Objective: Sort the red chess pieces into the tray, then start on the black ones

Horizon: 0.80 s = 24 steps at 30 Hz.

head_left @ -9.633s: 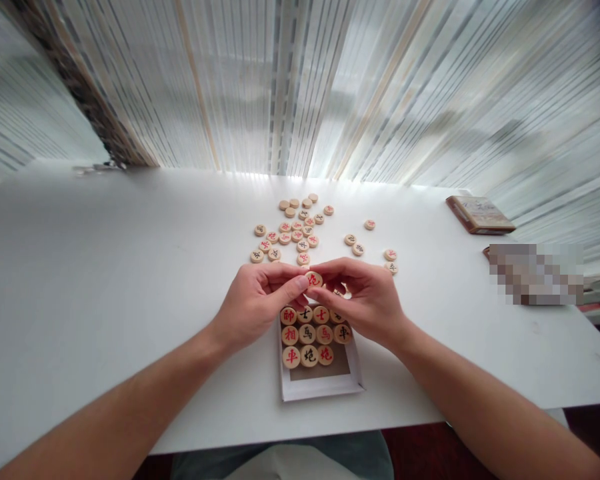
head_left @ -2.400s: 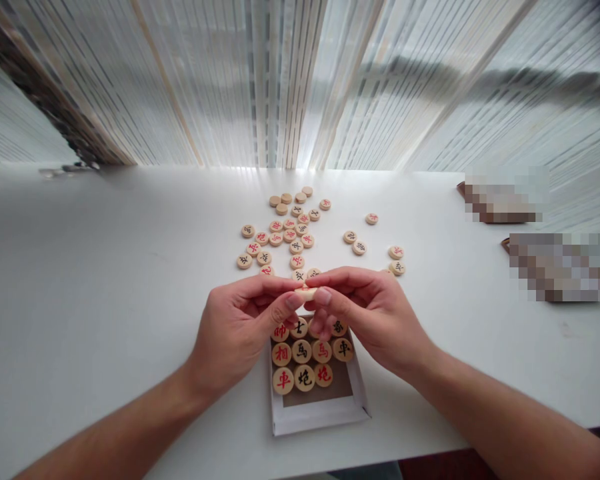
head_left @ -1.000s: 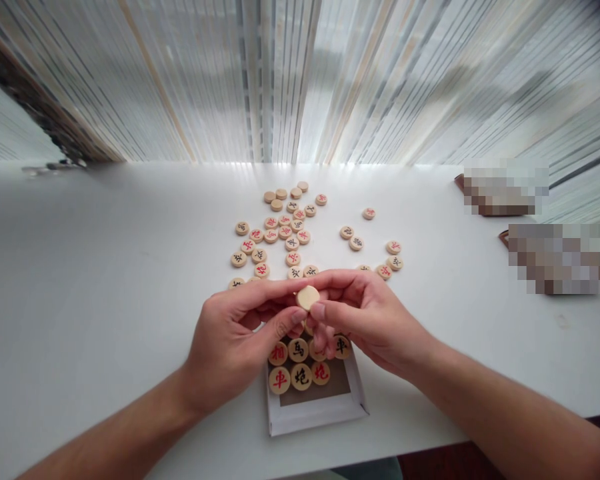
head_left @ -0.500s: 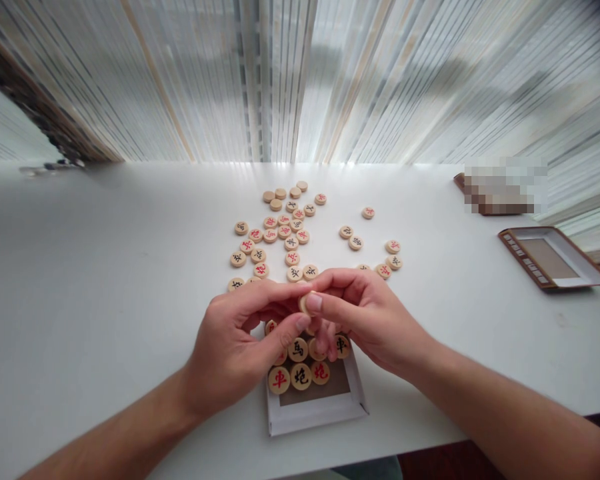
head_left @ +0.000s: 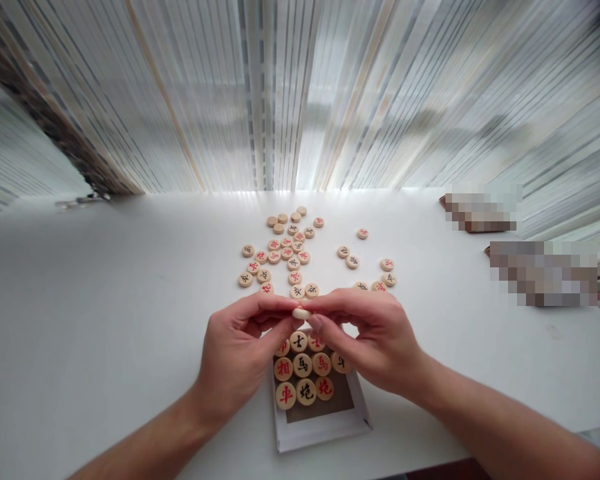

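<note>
Between the fingertips of both hands is a round wooden Chinese chess piece [head_left: 301, 313], seen edge-on so its character is hidden. My left hand [head_left: 245, 340] pinches it from the left with thumb and fingers. From the right, my right hand [head_left: 370, 333] pinches the same piece. Below them lies a shallow white box [head_left: 325, 433] with a grey-brown bottom. Rows of larger-looking pieces lie in it face up, among them a black horse piece [head_left: 303, 365] and a red cannon piece [head_left: 325, 388]. The hands cover part of the box's far side.
Beyond the hands, loose chess pieces [head_left: 293, 262] are scattered on the white table [head_left: 130, 320], some showing blank faces. Two blurred-out brown items [head_left: 480, 217] stand at the right. A striped string curtain [head_left: 220, 100] hangs behind the table.
The view has tilted up, so the table sits lower in the frame. My right fingers have lifted off the box's pieces, and the held piece has turned edge-on between both hands.
</note>
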Available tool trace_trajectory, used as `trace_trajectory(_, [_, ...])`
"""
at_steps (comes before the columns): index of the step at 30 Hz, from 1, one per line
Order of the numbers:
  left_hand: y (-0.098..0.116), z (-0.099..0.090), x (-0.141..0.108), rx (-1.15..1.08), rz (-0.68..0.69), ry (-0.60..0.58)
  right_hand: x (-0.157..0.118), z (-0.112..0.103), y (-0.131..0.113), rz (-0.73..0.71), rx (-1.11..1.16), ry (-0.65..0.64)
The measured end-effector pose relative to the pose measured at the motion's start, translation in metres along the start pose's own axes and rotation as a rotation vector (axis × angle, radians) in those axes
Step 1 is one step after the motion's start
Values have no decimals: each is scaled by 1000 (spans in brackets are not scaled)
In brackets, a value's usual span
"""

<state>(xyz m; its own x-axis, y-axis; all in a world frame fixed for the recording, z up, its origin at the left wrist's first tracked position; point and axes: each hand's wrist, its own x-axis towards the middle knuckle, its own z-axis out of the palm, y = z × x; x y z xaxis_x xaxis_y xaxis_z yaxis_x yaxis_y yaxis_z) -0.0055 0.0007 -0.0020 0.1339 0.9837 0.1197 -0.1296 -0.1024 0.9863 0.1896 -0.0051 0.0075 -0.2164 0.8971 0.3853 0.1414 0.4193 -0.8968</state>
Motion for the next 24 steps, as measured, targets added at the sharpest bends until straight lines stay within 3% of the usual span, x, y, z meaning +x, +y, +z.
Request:
trace_trajectory(3, [-1,-2,-1,44,84,11,-1,0,2,-45,-1,16])
trace_trajectory(6, [-4,-4,-3,114,155,5,-2,2,7,-2,22,31])
trace_trajectory(11, [-7,-4,-5,142,163,-11,-4,3,10,-13,-23,0])
trace_trajectory(15, [-4,-3,-2,-9,11,-7,-1,-1,9,-124,-122,8])
trace_trajectory(20, [1,-6,6,-249,-277,-155,3,-7,9,-284,-238,-48])
trace_trajectory(24, [3,-7,8,-271,-339,-190,3,-8,9,-298,-279,-86])
